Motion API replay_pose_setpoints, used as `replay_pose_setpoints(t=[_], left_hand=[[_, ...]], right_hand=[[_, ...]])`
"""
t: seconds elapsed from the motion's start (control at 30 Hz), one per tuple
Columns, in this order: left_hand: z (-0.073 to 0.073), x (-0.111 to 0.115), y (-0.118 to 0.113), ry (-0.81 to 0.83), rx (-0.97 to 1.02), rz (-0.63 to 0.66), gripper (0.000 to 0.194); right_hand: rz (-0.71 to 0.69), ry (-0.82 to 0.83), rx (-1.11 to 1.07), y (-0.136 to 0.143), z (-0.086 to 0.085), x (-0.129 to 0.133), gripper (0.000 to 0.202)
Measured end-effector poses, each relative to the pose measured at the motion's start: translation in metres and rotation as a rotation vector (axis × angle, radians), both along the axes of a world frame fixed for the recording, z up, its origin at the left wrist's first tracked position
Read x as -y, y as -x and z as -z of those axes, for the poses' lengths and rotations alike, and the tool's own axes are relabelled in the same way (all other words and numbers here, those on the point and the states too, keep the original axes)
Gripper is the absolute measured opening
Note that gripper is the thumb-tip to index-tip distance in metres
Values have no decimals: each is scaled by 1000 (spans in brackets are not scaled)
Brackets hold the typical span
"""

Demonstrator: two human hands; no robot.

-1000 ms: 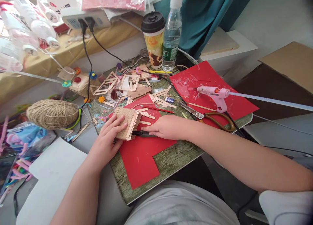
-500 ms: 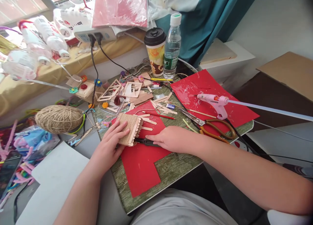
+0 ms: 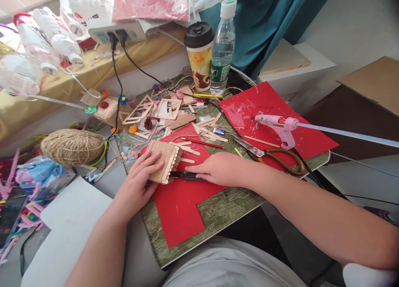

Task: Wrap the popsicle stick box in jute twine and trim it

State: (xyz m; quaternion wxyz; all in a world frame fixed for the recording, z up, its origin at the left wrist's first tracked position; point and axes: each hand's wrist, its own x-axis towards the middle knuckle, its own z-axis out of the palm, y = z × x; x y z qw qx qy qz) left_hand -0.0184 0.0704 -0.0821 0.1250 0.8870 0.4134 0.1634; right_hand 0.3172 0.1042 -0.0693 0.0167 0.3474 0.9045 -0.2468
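Observation:
My left hand (image 3: 141, 175) is wrapped over a small twine-wound box (image 3: 160, 152) whose right edge is lined with rounded craft-stick ends. In my right hand (image 3: 212, 170) is a black utility knife (image 3: 187, 175), gripped with the index finger laid along its top. The knife's front end points left and meets the lower right side of the box; its tip is hidden there. Under both lies a cut sheet of red card (image 3: 182, 214). Several craft sticks (image 3: 188, 152) and a red pencil (image 3: 202, 143) lie just beyond the knife.
Right of the hands are scissors (image 3: 264, 152) and a pink glue gun (image 3: 277, 127) on another red sheet (image 3: 243, 106). A lidded cup (image 3: 199, 58) and water bottle (image 3: 222, 50) stand behind. A twine ball (image 3: 73, 147) sits left; black power cables (image 3: 118, 83) hang across the back.
The view has shifted slightly. Both hands keep their hold, with the knife still against the box's right side; the box's pose looks nearly the same.

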Motion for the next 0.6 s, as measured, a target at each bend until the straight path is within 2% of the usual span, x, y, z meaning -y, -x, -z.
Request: replay_pose_setpoints(t=[0.17, 0.4, 0.6], left_hand=[[-3, 0, -1, 24, 11, 5, 62], [-4, 0, -3, 33, 13, 4, 71], [-12, 2, -5, 90, 10, -9, 77]], right_hand=[[-4, 7, 1, 1, 0, 1, 45], [71, 41, -31, -8, -4, 1, 46], [-12, -38, -24, 9, 0, 6, 46]])
